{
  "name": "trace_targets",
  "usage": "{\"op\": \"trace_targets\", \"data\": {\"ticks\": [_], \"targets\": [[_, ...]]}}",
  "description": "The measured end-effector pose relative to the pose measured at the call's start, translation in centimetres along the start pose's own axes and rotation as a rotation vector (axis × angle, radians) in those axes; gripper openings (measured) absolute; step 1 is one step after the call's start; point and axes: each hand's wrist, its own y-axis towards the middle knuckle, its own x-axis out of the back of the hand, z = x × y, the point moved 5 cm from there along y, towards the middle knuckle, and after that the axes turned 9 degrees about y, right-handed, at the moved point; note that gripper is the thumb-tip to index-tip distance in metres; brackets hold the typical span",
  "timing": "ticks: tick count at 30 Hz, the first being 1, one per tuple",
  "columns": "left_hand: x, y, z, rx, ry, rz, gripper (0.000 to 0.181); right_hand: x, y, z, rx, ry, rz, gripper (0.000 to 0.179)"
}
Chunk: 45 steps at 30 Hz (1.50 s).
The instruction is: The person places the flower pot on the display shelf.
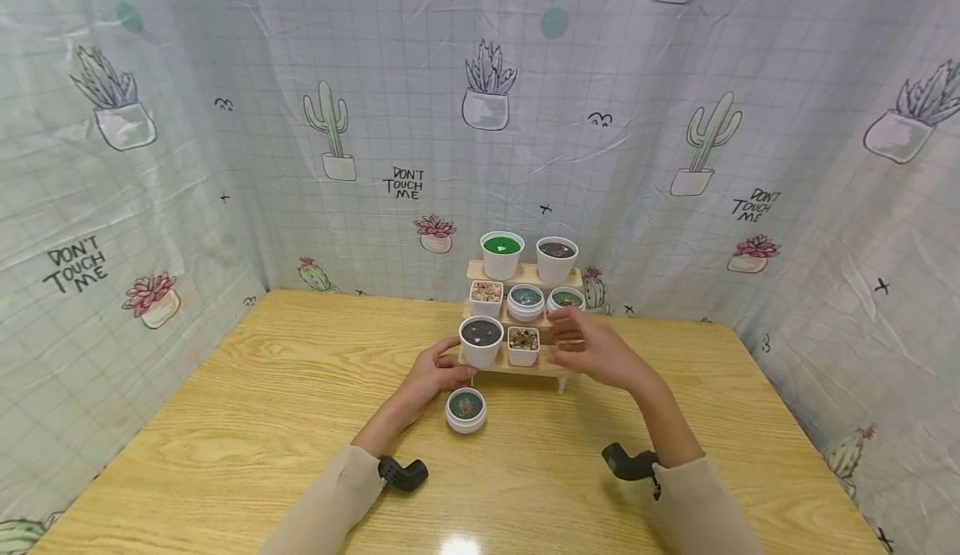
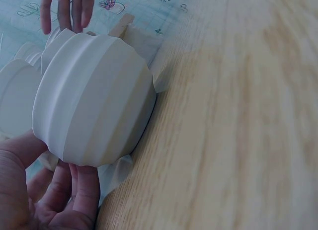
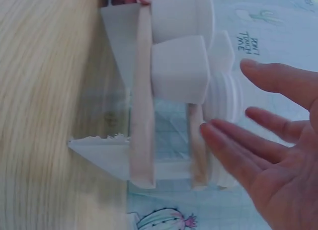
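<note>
A three-step wooden stand with white legs bears several small white pots. My left hand grips the left end of its lowest step, beside a round pot with dark filling. A square pot with gravel sits to the right on that step. My right hand hovers, fingers spread and holding nothing, before a ribbed pot with green filling on the middle step. On the table, just in front of the left hand, stands a ribbed pot with teal filling, large in the left wrist view.
The middle step also carries a square pot of pebbles and a ribbed pot. On top are a green-filled pot and a dark-filled pot. A printed curtain surrounds the wooden table.
</note>
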Motion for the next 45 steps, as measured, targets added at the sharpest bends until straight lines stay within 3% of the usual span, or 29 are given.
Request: {"op": "trace_targets", "data": {"ticks": [5, 17, 27, 31, 37, 45], "targets": [[0.1, -0.1, 0.0, 0.003, -0.005, -0.001, 0.078, -0.1, -0.1, 1.1, 0.073, 0.006, -0.022, 0.044], [0.0, -0.3, 0.0, 0.010, -0.004, -0.006, 0.077, -4.9, 0.4, 2.1, 0.068, 0.126, 0.194, 0.043], [0.1, 0.0, 0.0, -0.006, -0.018, -0.006, 0.075, -9.1, 1.5, 1.0, 0.064, 0.168, 0.314, 0.046], [0.1, 0.1, 0.0, -0.008, -0.020, -0.004, 0.074, -10.0, 1.7, 0.3, 0.085, 0.159, 0.329, 0.048], [0.2, 0.1, 0.0, -0.019, -0.020, 0.005, 0.071, -10.9, 1.7, -0.6, 0.040, 0.178, 0.356, 0.052], [0.1, 0.0, 0.0, -0.017, -0.015, 0.002, 0.071, -11.9, 1.9, -1.7, 0.032, 0.074, 0.353, 0.051]]}}
